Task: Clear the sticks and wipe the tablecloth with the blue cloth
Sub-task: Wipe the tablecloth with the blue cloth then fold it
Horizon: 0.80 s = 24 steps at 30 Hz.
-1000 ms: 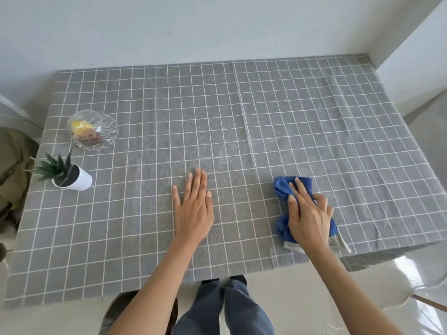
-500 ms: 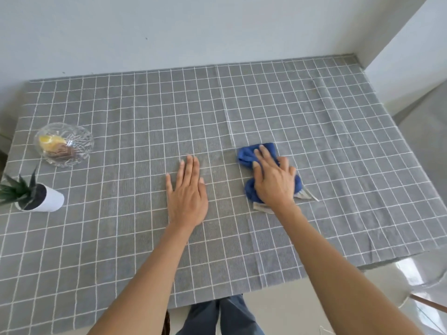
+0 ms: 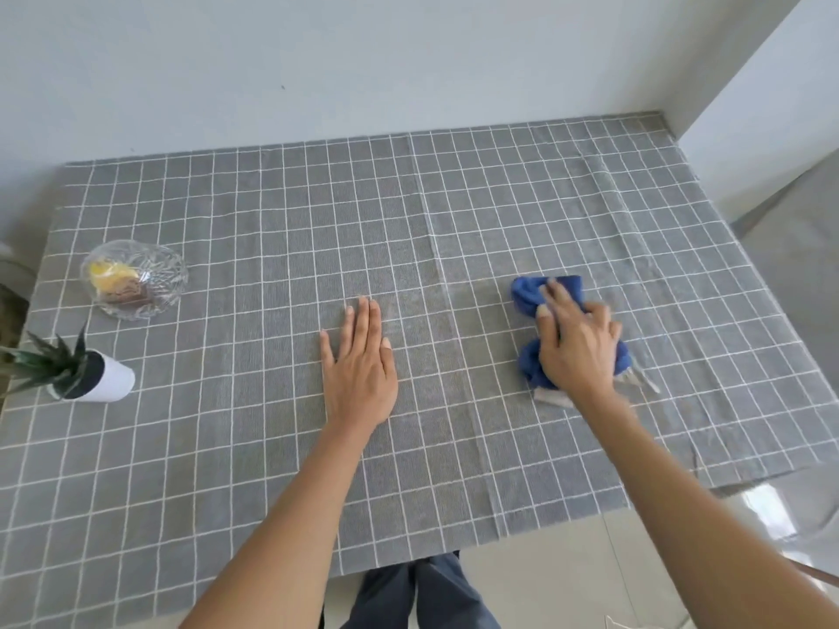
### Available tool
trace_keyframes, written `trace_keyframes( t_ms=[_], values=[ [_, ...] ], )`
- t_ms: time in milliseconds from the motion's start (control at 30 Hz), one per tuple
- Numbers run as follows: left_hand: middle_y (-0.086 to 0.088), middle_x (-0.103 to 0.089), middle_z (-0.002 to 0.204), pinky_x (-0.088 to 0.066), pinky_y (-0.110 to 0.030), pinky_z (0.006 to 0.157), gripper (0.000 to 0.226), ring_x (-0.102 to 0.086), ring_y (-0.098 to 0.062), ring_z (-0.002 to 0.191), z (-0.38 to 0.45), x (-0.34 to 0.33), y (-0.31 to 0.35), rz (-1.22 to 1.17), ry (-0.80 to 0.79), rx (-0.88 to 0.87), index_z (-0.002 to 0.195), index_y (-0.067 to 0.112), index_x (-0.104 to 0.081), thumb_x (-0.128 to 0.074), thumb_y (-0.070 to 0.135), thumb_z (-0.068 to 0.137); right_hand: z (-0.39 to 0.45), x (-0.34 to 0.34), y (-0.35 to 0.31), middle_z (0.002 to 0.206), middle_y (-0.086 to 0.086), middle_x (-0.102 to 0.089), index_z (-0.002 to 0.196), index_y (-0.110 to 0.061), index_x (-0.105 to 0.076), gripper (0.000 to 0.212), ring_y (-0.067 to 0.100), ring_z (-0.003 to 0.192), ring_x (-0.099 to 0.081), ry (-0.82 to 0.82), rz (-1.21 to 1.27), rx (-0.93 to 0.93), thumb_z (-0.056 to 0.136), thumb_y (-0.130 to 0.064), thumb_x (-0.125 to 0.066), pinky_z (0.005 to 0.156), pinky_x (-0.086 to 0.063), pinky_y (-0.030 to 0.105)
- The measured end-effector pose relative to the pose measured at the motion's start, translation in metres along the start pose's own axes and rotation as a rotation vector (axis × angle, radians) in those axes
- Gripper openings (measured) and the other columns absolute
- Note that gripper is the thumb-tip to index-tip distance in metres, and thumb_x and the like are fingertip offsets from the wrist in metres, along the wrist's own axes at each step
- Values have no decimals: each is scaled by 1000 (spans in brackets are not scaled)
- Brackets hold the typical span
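A grey tablecloth [image 3: 272, 247] with a white grid covers the table. My right hand [image 3: 576, 347] presses flat on a bunched blue cloth [image 3: 529, 295] at the right of the table; blue folds show above and below the fingers, and a pale edge sticks out by the wrist. My left hand [image 3: 361, 372] lies flat on the tablecloth near the middle, fingers together, with nothing in it. No sticks are in view.
A clear glass bowl [image 3: 156, 274] with something yellow and brown inside stands at the left. In front of it a small green plant in a white pot [image 3: 109, 379] sits near the left edge. Walls bound the back and right.
My right hand has slid the blue cloth back to the right across the tablecloth, after going left and away before. My left hand stays flat in place.
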<state>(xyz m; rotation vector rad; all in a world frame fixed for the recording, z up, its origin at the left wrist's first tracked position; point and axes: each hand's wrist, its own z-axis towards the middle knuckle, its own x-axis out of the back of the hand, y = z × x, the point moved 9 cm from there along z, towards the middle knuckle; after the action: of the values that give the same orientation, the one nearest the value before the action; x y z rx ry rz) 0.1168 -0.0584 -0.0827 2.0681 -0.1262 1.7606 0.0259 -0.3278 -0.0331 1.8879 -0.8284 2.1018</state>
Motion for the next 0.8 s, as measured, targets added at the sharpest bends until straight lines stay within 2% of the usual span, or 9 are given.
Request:
trace_keyframes(
  t_ms=[100,300,400,467,567,700,800],
  values=[
    [6,18,157,9,-47,117,58,17,-13,145,-1,1,1,-15,3,-1,148,23,15,9,38,92,-33,-20,-25,147,-14,-39,139,-30,-46,55,30,107,-46,-90,-107,125,94,-47,-19,84,-33,40],
    [5,19,156,9,-48,117,58,18,-14,145,0,0,-1,-9,6,1,148,22,15,9,39,92,-18,-4,51,150,-12,-35,144,-28,-36,59,30,116,-38,-57,-104,-124,91,-47,-18,96,-28,44],
    [5,20,156,10,-48,117,57,19,-14,144,2,-1,-1,-10,-7,8,147,22,16,8,38,93,-14,-1,57,149,-9,-37,144,-23,-39,61,31,118,-36,-43,-92,-159,92,-47,-17,99,-26,45],
    [5,19,157,10,-47,117,53,18,-13,144,1,1,0,-49,-16,6,147,22,17,1,35,98,-15,0,50,150,-10,-36,143,-22,-40,58,31,118,-35,-34,-67,-169,95,-46,-18,99,-25,44],
    [7,17,156,11,-45,118,50,17,-10,144,-6,8,-6,-123,-8,-3,146,23,15,-5,32,101,-23,1,12,150,-12,-35,142,-23,-41,58,29,116,-36,-17,-25,-104,94,-46,-18,94,-25,41],
    [6,17,156,11,-44,117,56,15,-12,145,-23,16,-45,-77,37,48,148,23,12,3,37,95,-37,-16,-80,148,-13,-38,140,-25,-44,61,28,109,-43,-63,11,95,92,-46,-14,85,-31,40],
    [5,12,158,7,-48,118,53,14,-12,145,-30,18,-74,-34,38,120,149,21,9,-5,34,99,-48,-30,-154,140,-8,-50,131,-20,-56,51,28,95,-52,-52,24,254,94,-40,-27,76,-40,38]
  ],
)
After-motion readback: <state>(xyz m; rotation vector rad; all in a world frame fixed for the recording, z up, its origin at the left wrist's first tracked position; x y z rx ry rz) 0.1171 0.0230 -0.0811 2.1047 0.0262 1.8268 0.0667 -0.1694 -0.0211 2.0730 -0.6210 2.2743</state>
